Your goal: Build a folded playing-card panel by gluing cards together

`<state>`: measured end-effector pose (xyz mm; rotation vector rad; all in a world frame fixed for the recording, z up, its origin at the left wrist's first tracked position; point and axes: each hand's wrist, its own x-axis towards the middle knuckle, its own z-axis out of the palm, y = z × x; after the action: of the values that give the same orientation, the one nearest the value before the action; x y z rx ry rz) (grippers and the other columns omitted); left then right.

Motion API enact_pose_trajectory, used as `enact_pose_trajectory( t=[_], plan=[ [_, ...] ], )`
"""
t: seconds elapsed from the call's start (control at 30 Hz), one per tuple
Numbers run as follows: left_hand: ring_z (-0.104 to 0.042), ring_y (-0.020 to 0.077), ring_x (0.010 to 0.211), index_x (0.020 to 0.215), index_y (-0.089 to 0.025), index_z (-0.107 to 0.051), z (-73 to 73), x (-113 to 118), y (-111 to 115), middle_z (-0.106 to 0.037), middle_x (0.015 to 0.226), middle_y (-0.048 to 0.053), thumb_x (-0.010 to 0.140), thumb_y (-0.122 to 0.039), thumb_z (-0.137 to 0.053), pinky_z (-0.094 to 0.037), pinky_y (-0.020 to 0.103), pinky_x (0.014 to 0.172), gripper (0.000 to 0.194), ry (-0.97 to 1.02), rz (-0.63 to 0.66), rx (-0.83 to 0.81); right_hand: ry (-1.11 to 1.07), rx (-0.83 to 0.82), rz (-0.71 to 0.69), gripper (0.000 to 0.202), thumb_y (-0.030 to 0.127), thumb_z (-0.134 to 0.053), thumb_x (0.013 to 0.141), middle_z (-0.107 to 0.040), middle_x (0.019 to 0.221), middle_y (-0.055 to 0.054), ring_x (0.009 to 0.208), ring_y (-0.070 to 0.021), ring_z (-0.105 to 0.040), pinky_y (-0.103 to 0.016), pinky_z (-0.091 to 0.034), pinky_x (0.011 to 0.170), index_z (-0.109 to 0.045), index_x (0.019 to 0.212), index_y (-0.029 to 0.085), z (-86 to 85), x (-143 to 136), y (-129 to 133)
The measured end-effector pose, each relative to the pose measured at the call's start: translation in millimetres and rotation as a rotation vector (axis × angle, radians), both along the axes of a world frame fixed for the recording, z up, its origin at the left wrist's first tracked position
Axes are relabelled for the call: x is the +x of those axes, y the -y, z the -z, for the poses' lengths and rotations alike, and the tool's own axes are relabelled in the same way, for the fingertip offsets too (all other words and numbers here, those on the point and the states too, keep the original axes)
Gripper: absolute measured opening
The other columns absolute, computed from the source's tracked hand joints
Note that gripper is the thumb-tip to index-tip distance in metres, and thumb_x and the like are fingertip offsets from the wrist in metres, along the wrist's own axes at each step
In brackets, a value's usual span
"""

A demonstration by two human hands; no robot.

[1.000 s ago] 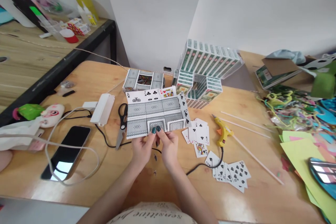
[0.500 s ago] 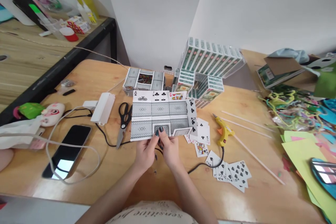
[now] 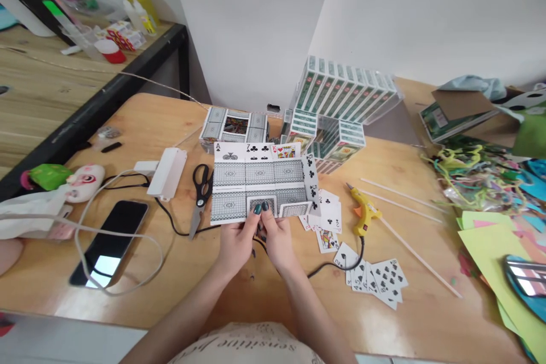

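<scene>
A panel of joined playing cards (image 3: 260, 173) is held up above the table, patterned backs facing me, with face-up cards along its far and right edges. My left hand (image 3: 237, 244) grips its near edge, thumb on top. Right beside it, my right hand (image 3: 275, 239) pinches the same edge, the two thumbs nearly touching over one card. The fingers beneath are hidden. Behind the panel sits a box built from cards (image 3: 234, 125). Loose cards (image 3: 330, 216) lie to the panel's right, and a yellow glue gun (image 3: 364, 213) rests beyond them.
Scissors (image 3: 200, 199), a white adapter (image 3: 168, 173) and a phone (image 3: 110, 243) lie at left. Card packs (image 3: 345, 91) are stacked at the back. Fanned cards (image 3: 375, 281), glue sticks (image 3: 420, 259) and coloured paper (image 3: 486, 256) occupy the right. The glue gun's cable curves toward my right forearm.
The held panel and both hands appear slightly higher in view, and the panel's tilt differs a little. Both hands keep their hold on the near edge.
</scene>
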<state>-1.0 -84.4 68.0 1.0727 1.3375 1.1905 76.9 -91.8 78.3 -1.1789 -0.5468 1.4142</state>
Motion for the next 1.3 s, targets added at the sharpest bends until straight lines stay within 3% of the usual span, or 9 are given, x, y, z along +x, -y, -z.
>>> enact_pose_trajectory(
  t=[0.13, 0.33, 0.57, 0.8, 1.07, 1.3],
  plan=[
    [-0.061, 0.0174, 0.067, 0.065, -0.018, -0.064, -2.7, -1, 2, -0.061, 0.057, 0.001, 0.074, -0.046, -0.064, -0.051, 0.028, 0.069, 0.029, 0.021, 0.018, 0.024, 0.061, 0.027, -0.101, 0.048, 0.054, -0.06, 0.074, -0.026, 0.045, 0.009, 0.043, -0.0056, -0.021, -0.022, -0.019, 0.041, -0.034, 0.051, 0.021, 2.1, 7, 2],
    [-0.045, 0.0098, 0.042, 0.048, -0.019, -0.048, -13.5, -3, 7, -0.049, 0.045, -0.002, 0.076, -0.056, -0.057, -0.042, 0.023, 0.044, 0.047, 0.027, 0.082, 0.041, 0.074, 0.034, -0.193, 0.05, 0.058, -0.056, 0.076, -0.032, 0.04, 0.008, 0.037, -0.0051, -0.023, -0.022, -0.018, 0.037, -0.037, 0.05, 0.021, -1.5, 10, 7],
    [-0.037, 0.008, 0.039, 0.045, -0.02, -0.037, -7.2, -3, 11, -0.042, 0.043, -0.003, 0.08, -0.051, -0.055, -0.039, 0.022, 0.043, 0.05, 0.065, 0.071, -0.003, 0.099, 0.032, -0.238, 0.053, 0.06, -0.047, 0.082, -0.039, 0.039, 0.005, 0.035, -0.0059, -0.03, -0.022, -0.021, 0.037, -0.041, 0.047, 0.02, -0.8, 13, 8],
    [-0.037, 0.0078, 0.042, 0.048, -0.019, -0.039, -10.2, 0, 7, -0.038, 0.043, -0.005, 0.075, -0.048, -0.061, -0.035, 0.021, 0.042, 0.045, -0.044, 0.001, -0.091, 0.161, 0.048, -0.245, 0.053, 0.061, -0.049, 0.08, -0.035, 0.042, 0.006, 0.039, -0.0065, -0.029, -0.023, -0.024, 0.041, -0.037, 0.048, 0.02, 3.8, 14, 5],
    [-0.045, 0.0093, 0.044, 0.053, -0.019, -0.047, -14.7, -1, 5, -0.048, 0.047, -0.003, 0.078, -0.048, -0.055, -0.042, 0.021, 0.045, 0.039, -0.052, 0.181, 0.007, 0.122, 0.013, -0.238, 0.055, 0.062, -0.05, 0.078, -0.033, 0.041, 0.006, 0.041, -0.0063, -0.027, -0.023, -0.021, 0.042, -0.036, 0.047, 0.02, 10.7, 19, 10],
    [-0.043, 0.009, 0.043, 0.047, -0.02, -0.04, -12.0, -2, 12, -0.043, 0.045, -0.002, 0.084, -0.047, -0.05, -0.042, 0.021, 0.049, 0.047, -0.083, 0.19, 0.062, 0.173, 0.007, -0.297, 0.06, 0.07, -0.039, 0.079, -0.036, 0.039, 0.004, 0.037, -0.0069, -0.029, -0.023, -0.021, 0.04, -0.038, 0.046, 0.02, 9.1, 22, 13]
  ],
)
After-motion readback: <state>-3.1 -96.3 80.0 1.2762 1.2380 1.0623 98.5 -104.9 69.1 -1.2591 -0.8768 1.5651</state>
